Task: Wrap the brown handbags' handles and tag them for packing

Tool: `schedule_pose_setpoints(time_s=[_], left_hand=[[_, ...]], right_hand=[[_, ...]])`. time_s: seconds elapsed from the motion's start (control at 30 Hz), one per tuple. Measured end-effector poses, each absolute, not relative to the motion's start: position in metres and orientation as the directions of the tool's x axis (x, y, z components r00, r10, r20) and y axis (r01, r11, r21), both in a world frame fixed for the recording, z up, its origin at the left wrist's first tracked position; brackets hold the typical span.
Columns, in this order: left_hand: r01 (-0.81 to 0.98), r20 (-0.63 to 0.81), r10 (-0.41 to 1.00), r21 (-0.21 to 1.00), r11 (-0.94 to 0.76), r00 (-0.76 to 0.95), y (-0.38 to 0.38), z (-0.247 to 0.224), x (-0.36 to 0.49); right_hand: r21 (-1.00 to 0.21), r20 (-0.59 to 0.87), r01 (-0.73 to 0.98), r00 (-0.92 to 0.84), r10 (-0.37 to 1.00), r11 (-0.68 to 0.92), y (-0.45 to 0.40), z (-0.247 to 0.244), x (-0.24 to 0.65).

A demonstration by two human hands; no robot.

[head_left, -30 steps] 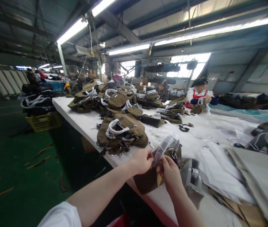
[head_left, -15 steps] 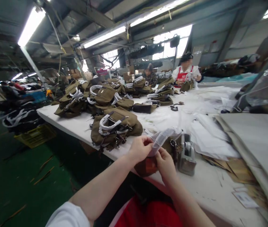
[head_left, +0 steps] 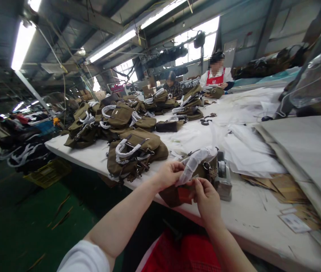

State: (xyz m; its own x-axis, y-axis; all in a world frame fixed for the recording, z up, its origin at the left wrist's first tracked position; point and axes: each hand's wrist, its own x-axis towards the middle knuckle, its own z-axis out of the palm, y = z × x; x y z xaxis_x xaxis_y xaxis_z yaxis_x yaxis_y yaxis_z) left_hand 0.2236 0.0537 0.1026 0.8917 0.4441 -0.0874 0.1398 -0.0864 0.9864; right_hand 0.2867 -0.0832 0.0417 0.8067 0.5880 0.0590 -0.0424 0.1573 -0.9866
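An olive-brown handbag with an orange-red patch stands at the table's near edge in front of me. Its handle is wrapped in white paper and arches up toward the right. My left hand pinches the lower left end of this wrapped handle. Just right of that end, my right hand is closed, thumb against fingers, at a small pale bit too small to name. A tape dispenser stands beside the bag on the right. Metal rings and a dark charm hang on the bag's side.
Another olive handbag with wrapped handles lies to the left, with several more piled behind it. White paper sheets and brown cardboard lie to the right. Across the table sits a person in a red apron; another person is further left.
My right hand has moved slightly right, away from the handle's end. My left hand stays at the wrapped handle. The view has shifted a little; the person across has lowered their hands.
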Motion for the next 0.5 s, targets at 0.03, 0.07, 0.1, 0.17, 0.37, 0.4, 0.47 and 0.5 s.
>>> schedule_pose_setpoints(time_s=[0.03,0.07,0.1,0.17,0.37,0.4,0.47,0.5], left_hand=[[0.162,-0.135,0.402,0.986,-0.034,0.906,0.054,0.101,0.224],[0.196,-0.177,0.368,0.981,-0.012,0.913,0.054,0.101,0.223],[0.233,-0.209,0.350,0.972,-0.027,0.913,0.055,0.102,0.223],[0.293,-0.240,0.352,0.950,-0.106,0.905,0.056,0.104,0.223],[0.393,-0.287,0.352,0.876,-0.279,0.891,0.055,0.108,0.223],[0.403,-0.296,0.350,0.868,-0.291,0.889,0.054,0.109,0.223],[0.411,-0.301,0.352,0.861,-0.298,0.886,0.055,0.111,0.222],[0.410,-0.300,0.354,0.863,-0.295,0.886,0.055,0.112,0.222]], right_hand=[[-0.983,0.046,-0.071,0.795,0.605,0.168,-0.083,0.041,0.289],[-0.978,0.032,-0.104,0.782,0.622,0.181,-0.083,0.041,0.292],[-0.971,0.018,-0.140,0.770,0.638,0.196,-0.082,0.040,0.293],[-0.953,-0.007,-0.205,0.752,0.660,0.223,-0.082,0.039,0.295],[-0.907,-0.061,-0.324,0.734,0.676,0.270,-0.084,0.036,0.296],[-0.901,-0.066,-0.336,0.730,0.680,0.274,-0.085,0.036,0.296],[-0.893,-0.071,-0.352,0.726,0.684,0.280,-0.085,0.037,0.296],[-0.889,-0.074,-0.359,0.724,0.686,0.283,-0.085,0.037,0.295]])
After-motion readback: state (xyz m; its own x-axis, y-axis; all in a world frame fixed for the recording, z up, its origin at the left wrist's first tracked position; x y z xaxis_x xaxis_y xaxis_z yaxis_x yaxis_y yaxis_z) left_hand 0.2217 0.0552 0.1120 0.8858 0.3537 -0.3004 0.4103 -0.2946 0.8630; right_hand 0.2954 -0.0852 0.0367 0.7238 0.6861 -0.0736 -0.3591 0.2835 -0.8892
